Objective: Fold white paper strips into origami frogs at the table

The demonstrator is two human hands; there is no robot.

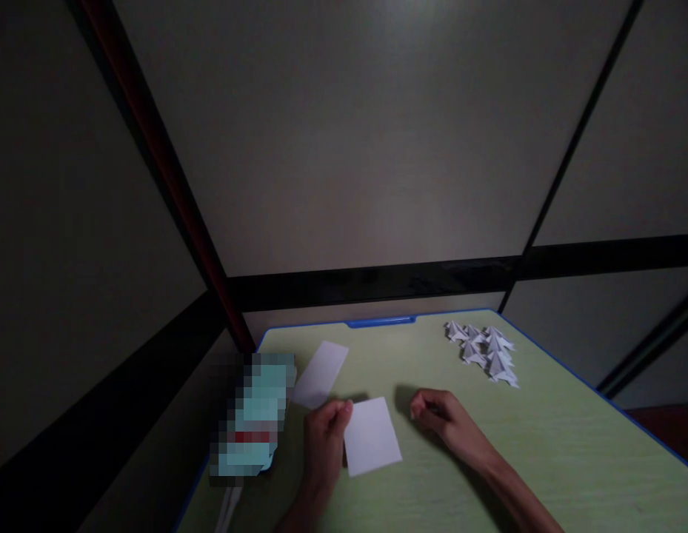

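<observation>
A square sheet of white paper [373,438] is pinched at its upper left corner by my left hand [325,444], thumb on top. To the right of the sheet, apart from it, my right hand [441,416] hovers near the table with its fingers curled in; whether anything is between them cannot be made out. A longer strip of white paper [324,370] lies flat beyond my left hand. At the far right sit several folded white paper figures [496,355], pointed and grouped close together.
The pale green table [549,437] has a blue edge and a blue handle-like piece [382,321] at the back. On the left lies a blurred-out teal object [260,414] with a white cable [229,503]. Grey wall panels [371,148] rise behind.
</observation>
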